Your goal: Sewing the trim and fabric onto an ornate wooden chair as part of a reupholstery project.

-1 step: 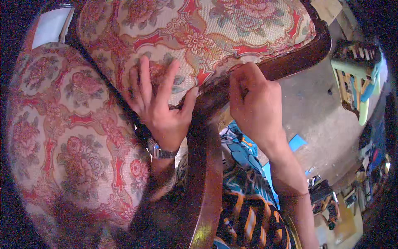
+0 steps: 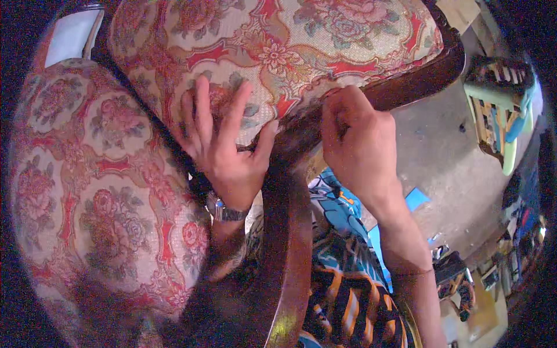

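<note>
A padded chair seat (image 2: 272, 35) in cream, red and green floral upholstery fabric fills the upper middle. Dark wood frame (image 2: 423, 81) borders its edge. On the seat, close to that edge, my left hand (image 2: 223, 151) lies with its fingers spread and a metal-banded watch (image 2: 229, 213) on its wrist. To its right, my right hand (image 2: 362, 145) is closed, thumb and fingers bunched at the seam between fabric and wood. The fingers hide whatever is in their pinch. Left of the seat bulges a padded backrest (image 2: 116, 220) in the same floral fabric.
A curved dark wooden arm (image 2: 293, 249) rises below my hands. Patterned blue, black and orange cloth (image 2: 348, 255) lies beside my right forearm. On the grey floor (image 2: 447, 145) are a pale green slatted crate (image 2: 493, 116), a blue scrap (image 2: 416, 199) and assorted tools (image 2: 458, 287).
</note>
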Demonstrator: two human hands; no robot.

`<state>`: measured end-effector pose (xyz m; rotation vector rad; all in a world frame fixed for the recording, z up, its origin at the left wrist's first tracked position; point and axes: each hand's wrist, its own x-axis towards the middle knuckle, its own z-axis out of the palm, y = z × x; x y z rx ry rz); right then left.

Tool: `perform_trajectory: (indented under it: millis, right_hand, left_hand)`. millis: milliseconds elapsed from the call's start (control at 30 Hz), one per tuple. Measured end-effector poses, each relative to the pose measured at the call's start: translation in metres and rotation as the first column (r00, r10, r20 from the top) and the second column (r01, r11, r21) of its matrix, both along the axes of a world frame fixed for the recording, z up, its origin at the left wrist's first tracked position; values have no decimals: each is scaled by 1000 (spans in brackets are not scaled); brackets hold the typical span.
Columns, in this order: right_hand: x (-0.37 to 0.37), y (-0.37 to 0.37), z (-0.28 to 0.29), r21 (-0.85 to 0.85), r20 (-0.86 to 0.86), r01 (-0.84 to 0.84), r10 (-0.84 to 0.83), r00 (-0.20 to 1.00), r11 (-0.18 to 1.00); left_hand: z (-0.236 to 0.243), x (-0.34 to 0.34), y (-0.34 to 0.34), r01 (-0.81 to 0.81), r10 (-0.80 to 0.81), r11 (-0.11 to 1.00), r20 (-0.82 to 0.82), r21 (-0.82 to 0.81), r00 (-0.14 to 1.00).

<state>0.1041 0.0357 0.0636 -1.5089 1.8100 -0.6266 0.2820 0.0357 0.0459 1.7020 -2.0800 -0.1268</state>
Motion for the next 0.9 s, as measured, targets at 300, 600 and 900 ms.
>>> perform_trajectory:
  millis: [300,600,900]
  right_hand:
    - [2,2,-2,-47,-17,-44,43,999,998]
    - [0,-2,2,8,-55,-104,104,993,995]
    - [-6,-11,6,-43,-113,-218,212,971,975]
  left_hand:
    - [2,0,0,-32,31,998,10,47,999]
    - [4,0,1,-30,29,999,31,37,999]
    - [1,4,-2,9,-9,1000,-5,9,1000]
